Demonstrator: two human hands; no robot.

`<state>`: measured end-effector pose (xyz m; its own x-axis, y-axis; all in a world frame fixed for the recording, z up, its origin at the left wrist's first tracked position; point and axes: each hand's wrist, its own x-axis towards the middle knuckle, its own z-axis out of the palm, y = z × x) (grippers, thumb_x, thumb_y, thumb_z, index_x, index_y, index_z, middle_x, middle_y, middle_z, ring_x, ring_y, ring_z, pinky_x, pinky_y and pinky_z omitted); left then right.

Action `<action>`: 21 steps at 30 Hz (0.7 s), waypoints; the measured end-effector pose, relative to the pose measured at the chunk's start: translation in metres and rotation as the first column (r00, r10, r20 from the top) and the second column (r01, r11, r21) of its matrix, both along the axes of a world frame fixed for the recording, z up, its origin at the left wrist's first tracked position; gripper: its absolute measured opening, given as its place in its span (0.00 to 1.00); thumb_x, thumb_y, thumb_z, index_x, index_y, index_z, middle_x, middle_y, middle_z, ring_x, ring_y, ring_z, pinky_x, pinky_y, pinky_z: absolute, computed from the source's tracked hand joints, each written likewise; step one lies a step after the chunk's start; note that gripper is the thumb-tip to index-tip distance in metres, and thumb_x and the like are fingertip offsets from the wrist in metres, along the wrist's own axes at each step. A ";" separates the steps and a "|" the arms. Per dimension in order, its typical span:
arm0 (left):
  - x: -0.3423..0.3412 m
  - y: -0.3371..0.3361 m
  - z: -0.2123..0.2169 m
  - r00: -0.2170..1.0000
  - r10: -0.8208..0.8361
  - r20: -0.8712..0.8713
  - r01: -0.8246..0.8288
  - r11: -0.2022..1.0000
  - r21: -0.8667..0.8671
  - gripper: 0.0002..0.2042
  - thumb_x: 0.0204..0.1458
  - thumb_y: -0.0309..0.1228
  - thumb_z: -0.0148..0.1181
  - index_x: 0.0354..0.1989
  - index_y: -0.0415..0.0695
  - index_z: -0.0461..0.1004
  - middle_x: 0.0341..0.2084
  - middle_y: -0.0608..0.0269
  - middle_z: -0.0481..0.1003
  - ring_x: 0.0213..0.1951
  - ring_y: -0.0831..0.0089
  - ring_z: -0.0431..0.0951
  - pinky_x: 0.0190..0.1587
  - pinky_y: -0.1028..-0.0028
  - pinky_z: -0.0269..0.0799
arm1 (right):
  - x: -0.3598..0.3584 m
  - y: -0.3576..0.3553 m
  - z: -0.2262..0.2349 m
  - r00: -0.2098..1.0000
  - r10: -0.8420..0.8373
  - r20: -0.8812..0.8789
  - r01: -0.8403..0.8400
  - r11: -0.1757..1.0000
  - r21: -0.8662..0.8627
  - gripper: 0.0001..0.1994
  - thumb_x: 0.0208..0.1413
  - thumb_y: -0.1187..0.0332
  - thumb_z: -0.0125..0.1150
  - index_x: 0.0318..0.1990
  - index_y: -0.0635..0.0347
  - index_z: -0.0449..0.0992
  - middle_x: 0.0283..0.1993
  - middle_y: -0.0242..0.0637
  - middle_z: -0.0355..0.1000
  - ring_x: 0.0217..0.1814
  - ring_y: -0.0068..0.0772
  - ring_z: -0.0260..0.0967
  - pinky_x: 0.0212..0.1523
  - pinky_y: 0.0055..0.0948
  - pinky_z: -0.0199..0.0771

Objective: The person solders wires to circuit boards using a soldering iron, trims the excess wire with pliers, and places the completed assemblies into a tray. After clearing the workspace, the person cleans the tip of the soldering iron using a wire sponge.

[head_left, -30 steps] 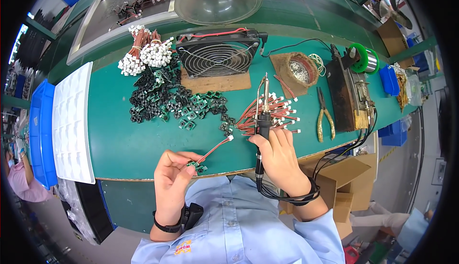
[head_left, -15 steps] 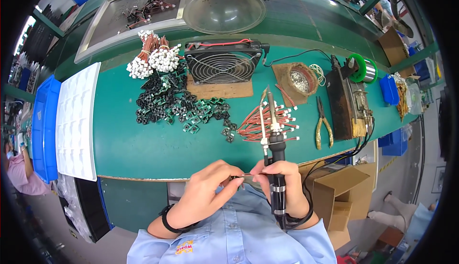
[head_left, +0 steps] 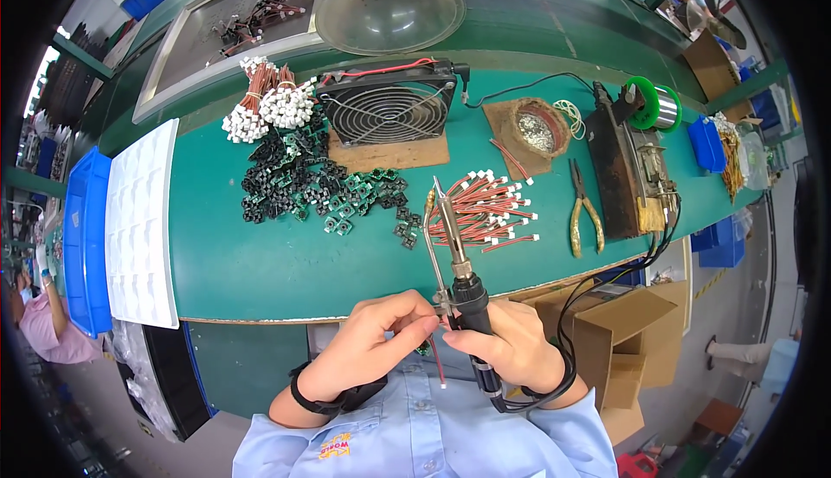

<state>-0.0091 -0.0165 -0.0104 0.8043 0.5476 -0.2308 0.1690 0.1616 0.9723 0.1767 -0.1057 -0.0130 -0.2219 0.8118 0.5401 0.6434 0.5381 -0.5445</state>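
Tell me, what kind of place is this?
Probably an electronics workshop: the right hand holds a soldering iron, and small green circuit boards, red wires and a fan lie on the green bench.

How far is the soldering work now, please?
Done: no finished pieces can be told apart. In hand: the right hand grips the soldering iron; the left hand pinches a small part with a red wire. Left: a heap of green boards and red wires on the table.

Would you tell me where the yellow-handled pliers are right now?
In the head view, the yellow-handled pliers lie on the green bench's right side, between the pile of red wires and the dark soldering stand.
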 end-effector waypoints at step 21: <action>0.010 -0.012 0.017 0.999 0.046 -0.027 -0.017 0.749 0.662 0.06 0.42 0.17 0.59 0.29 0.39 0.72 0.29 0.57 0.71 0.26 0.65 0.73 0.27 0.73 0.70 | -0.017 -0.006 -0.012 0.858 -0.186 -0.480 0.118 0.979 -0.168 0.18 0.44 0.83 0.61 0.41 0.57 0.62 0.28 0.36 0.69 0.24 0.24 0.67 0.22 0.20 0.65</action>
<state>0.0014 -0.0286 0.0061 0.7820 0.6000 0.1685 0.2153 -0.5138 0.8304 0.1593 -0.1117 -0.0246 0.1757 0.8831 0.4350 0.3426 0.3594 -0.8680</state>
